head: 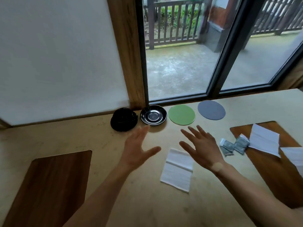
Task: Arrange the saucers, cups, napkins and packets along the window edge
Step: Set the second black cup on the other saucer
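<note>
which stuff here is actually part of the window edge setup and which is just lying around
Part of the job:
black saucer
black dome-shaped piece, possibly an upturned cup
white napkins
grey packets

Just lying about:
green disc and grey disc, possibly coasters
dark wooden boards

Both hands hover open, holding nothing.

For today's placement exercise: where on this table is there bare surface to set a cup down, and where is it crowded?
Bare table lies left of the black stack, and right of the blue mat along the window. Crowded: the right side, where packets and napkins overlap the wooden board, and the middle, under both open hands.
</note>
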The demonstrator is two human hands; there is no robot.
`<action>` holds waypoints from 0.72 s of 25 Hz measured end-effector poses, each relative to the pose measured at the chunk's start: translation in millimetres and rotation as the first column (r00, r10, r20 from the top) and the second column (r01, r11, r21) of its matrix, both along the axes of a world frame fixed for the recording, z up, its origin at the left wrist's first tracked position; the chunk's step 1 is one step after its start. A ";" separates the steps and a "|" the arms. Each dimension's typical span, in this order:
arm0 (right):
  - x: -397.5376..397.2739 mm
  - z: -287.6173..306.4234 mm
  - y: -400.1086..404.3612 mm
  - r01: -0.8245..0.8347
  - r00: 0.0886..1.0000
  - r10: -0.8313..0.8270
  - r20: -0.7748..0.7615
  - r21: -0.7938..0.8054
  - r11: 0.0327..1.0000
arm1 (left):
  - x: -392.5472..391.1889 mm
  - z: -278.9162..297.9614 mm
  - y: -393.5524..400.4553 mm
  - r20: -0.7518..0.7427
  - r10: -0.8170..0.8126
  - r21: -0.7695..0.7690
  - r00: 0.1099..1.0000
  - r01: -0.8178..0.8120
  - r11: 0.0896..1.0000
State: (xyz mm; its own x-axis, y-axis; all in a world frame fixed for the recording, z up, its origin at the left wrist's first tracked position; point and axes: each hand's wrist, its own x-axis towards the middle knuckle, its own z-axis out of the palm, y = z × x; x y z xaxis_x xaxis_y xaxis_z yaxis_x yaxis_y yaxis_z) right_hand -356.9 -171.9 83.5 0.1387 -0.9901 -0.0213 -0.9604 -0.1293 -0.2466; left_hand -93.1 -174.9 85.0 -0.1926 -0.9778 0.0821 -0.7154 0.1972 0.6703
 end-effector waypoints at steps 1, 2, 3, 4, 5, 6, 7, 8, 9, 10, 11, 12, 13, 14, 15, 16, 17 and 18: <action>-17.3 4.2 12.2 0.017 1.000 -0.017 0.007 -0.009 1.000 | -19.4 3.4 10.4 0.014 -0.020 -0.015 1.000 0.020 1.000; -35.2 7.8 23.5 0.032 0.999 -0.032 0.007 -0.020 0.999 | -39.1 6.6 20.5 0.018 -0.036 -0.021 0.999 0.036 0.999; -55.1 11.8 35.4 0.046 0.999 -0.046 -0.003 -0.029 0.999 | -60.5 10.2 30.3 0.017 -0.051 -0.021 0.999 0.051 0.998; -75.3 16.2 47.3 0.060 0.998 -0.061 -0.019 -0.036 0.998 | -81.6 12.8 38.9 0.016 -0.065 -0.019 0.998 0.065 0.998; -100.6 19.8 62.2 0.079 0.996 -0.080 -0.036 -0.043 0.996 | -107.3 15.5 49.2 0.014 -0.081 -0.018 0.997 0.081 0.997; -124.7 22.5 76.3 0.096 0.994 -0.098 -0.044 -0.048 0.994 | -131.0 16.3 58.5 0.006 -0.096 -0.014 0.995 0.096 0.995; -148.9 24.8 90.9 0.114 0.992 -0.117 -0.044 -0.049 0.992 | -155.1 17.4 67.5 -0.004 -0.113 -0.014 0.994 0.113 0.993; -174.3 26.8 106.3 0.133 0.990 -0.136 -0.045 -0.052 0.990 | -181.2 19.3 76.2 -0.014 -0.135 -0.016 0.991 0.134 0.991; -198.0 28.9 120.6 0.151 0.987 -0.154 -0.048 -0.058 0.987 | -205.8 20.3 83.8 -0.019 -0.153 -0.017 0.988 0.153 0.988; -225.0 31.2 136.8 0.174 0.983 -0.178 -0.052 -0.066 0.982 | -234.9 22.4 92.6 -0.023 -0.173 -0.020 0.985 0.173 0.985; -247.9 34.0 150.2 0.195 0.978 -0.199 -0.056 -0.070 0.978 | -260.6 23.8 100.0 -0.027 -0.192 -0.024 0.981 0.192 0.981; -269.6 35.5 162.6 0.219 0.974 -0.223 -0.051 -0.068 0.973 | -285.1 24.8 106.9 -0.029 -0.220 -0.033 0.975 0.219 0.975; -292.1 36.5 175.0 0.246 0.968 -0.249 -0.038 -0.065 0.967 | -309.8 24.3 112.6 -0.035 -0.253 -0.039 0.967 0.251 0.967; -312.0 36.0 186.3 0.271 0.962 -0.273 -0.019 -0.061 0.961 | -331.6 23.5 117.7 -0.046 -0.286 -0.038 0.957 0.284 0.958; -334.2 33.2 200.1 0.306 0.952 -0.306 -0.004 -0.055 0.951 | -355.8 21.7 123.0 -0.058 -0.324 -0.028 0.944 0.323 0.946; -352.7 30.4 212.3 0.340 0.940 -0.340 0.000 -0.050 0.939 | -376.1 19.3 127.1 -0.069 -0.361 -0.011 0.930 0.361 0.933; -370.1 27.2 223.5 0.375 0.927 -0.375 0.004 -0.049 0.926 | -395.1 17.0 129.8 -0.075 -0.392 0.005 0.917 0.393 0.919; -387.7 23.6 234.8 0.412 0.911 -0.412 0.012 -0.048 0.910 | -414.5 15.1 131.8 -0.075 -0.421 0.021 0.904 0.423 0.906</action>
